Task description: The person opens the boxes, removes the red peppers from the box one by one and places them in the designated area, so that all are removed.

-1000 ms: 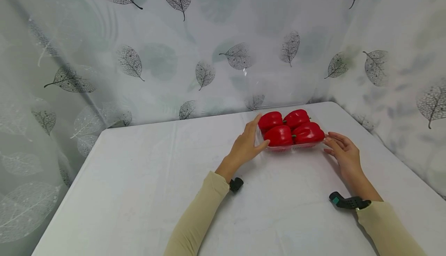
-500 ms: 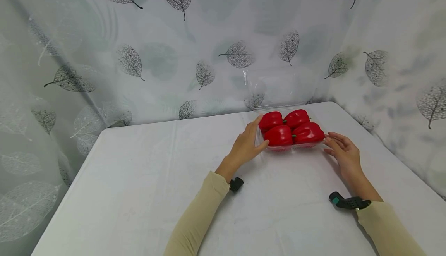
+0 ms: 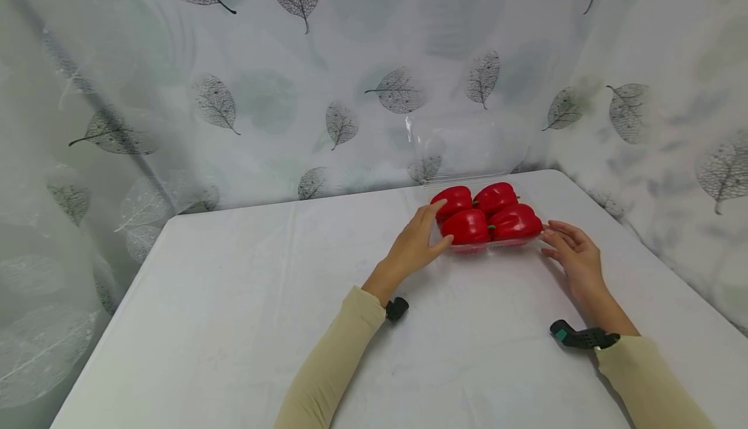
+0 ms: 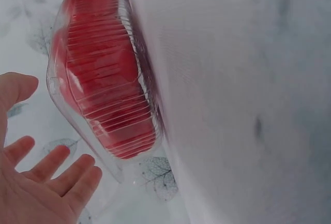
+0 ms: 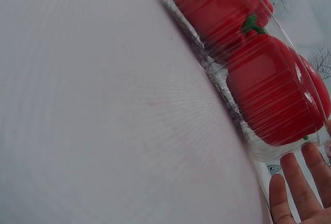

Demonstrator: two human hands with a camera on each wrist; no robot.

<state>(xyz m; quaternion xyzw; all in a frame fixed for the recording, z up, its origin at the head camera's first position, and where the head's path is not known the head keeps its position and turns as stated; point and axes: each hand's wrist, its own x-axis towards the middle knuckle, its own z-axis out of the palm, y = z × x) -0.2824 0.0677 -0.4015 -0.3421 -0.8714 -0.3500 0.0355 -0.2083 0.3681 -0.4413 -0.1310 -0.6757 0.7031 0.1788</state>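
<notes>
Several red bell peppers (image 3: 465,226) fill a clear plastic container (image 3: 491,245) at the back right of the table. Its clear lid (image 3: 467,147) stands raised behind it, against the curtain. My left hand (image 3: 411,242) is at the container's left side, fingers spread and thumb apart; the left wrist view shows a gap between that hand (image 4: 49,177) and the ribbed wall. At the opposite end is my right hand (image 3: 575,261), its fingers extended with tips at the container's edge. In the right wrist view these fingers (image 5: 297,182) lie along the end wall, without curling round it.
A white cloth covers the table (image 3: 234,299), whose back edge meets a leaf-patterned curtain (image 3: 263,104). Another stretch of curtain (image 3: 672,156) borders the right side. Dark cameras sit on both wrists.
My left fingertips have shifted slightly forward and down at the container's left side. The raised lid shows more clearly than a second ago. My right hand and the peppers hold their places.
</notes>
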